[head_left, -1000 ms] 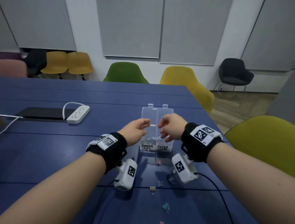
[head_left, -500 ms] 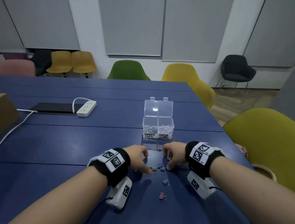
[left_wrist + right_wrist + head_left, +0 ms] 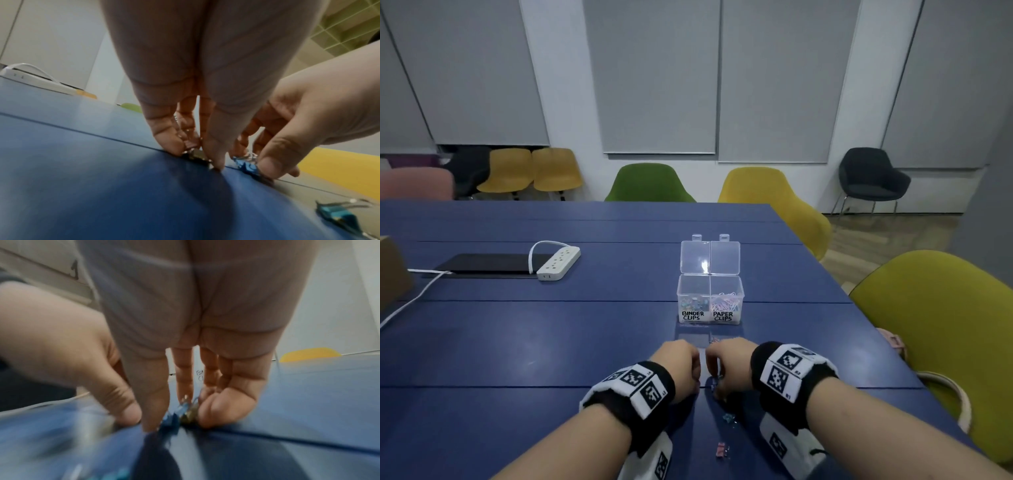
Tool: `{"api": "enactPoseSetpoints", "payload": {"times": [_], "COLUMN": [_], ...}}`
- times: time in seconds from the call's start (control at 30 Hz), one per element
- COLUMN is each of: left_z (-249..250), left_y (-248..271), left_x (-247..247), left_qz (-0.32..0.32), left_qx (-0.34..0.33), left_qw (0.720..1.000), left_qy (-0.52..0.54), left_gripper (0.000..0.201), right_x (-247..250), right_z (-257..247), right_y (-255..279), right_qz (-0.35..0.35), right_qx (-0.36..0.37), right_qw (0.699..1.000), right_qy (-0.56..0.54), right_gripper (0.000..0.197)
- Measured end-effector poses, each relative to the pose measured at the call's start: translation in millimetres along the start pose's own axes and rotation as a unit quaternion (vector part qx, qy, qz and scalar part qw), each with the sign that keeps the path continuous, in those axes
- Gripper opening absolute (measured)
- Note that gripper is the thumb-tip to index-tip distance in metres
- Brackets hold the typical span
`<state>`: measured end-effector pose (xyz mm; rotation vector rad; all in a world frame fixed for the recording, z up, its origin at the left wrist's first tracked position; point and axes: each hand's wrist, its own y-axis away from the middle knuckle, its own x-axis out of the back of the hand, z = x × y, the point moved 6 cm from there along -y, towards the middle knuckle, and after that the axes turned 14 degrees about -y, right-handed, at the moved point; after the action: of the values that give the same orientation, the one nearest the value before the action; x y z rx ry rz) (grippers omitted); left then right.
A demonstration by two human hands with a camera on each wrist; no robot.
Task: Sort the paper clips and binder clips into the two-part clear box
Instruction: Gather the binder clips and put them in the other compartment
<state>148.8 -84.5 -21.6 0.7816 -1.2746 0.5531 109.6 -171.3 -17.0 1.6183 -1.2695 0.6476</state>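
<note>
The clear two-part box stands open on the blue table, labelled BINDER CLIPS on the left and PAPER CLIPS on the right, with clips in both halves. In front of it both hands are down on the tabletop, close together. My left hand pinches a dark binder clip between thumb and fingertips. My right hand pinches a blue binder clip, which is blurred in the right wrist view, with another small clip touching it.
Loose on the table nearer to me are a teal binder clip and a pink one; a small clip lies just past the hands. A white power strip and a dark pad sit far left. The table edge and a yellow-green chair are to the right.
A second ago both hands were up at the box. They came down to the loose clips, drew closer together, and their fingers now pinch clips on the tabletop.
</note>
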Motion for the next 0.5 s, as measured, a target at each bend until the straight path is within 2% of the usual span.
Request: {"api": "enactPoseSetpoints", "payload": {"times": [0.07, 0.17, 0.23, 0.37, 0.5], "left_z": [-9.5, -21.5, -26.2, -31.7, -32.1], "left_y": [-0.7, -7.1, -12.3, -19.2, -21.5], "left_x": [-5.0, -10.6, -12.6, -15.6, -20.2], "left_qz": [-0.011, -0.050, -0.077, -0.097, -0.102], "left_qx": [0.011, 0.014, 0.016, 0.018, 0.016], "left_qw": [1.000, 0.994, 0.986, 0.976, 0.971], "left_qy": [0.027, 0.096, 0.147, 0.196, 0.216], "left_gripper": [0.028, 0.027, 0.026, 0.025, 0.030], "right_x": [7.8, 28.2, 34.2, 20.8, 8.1], "right_z": [6.5, 15.7, 17.9, 11.0, 9.9], "right_y": [-6.6, -19.1, -28.7, -35.1, -17.7], "right_qz": [0.005, 0.067, 0.086, 0.019, -0.013], "right_qx": [-0.013, -0.018, -0.013, 0.001, 0.045], "right_qw": [1.000, 0.996, 0.995, 1.000, 0.998], "right_qy": [-0.012, -0.064, -0.053, 0.016, 0.037], "right_gripper": [0.032, 0.026, 0.035, 0.048, 0.050]}}
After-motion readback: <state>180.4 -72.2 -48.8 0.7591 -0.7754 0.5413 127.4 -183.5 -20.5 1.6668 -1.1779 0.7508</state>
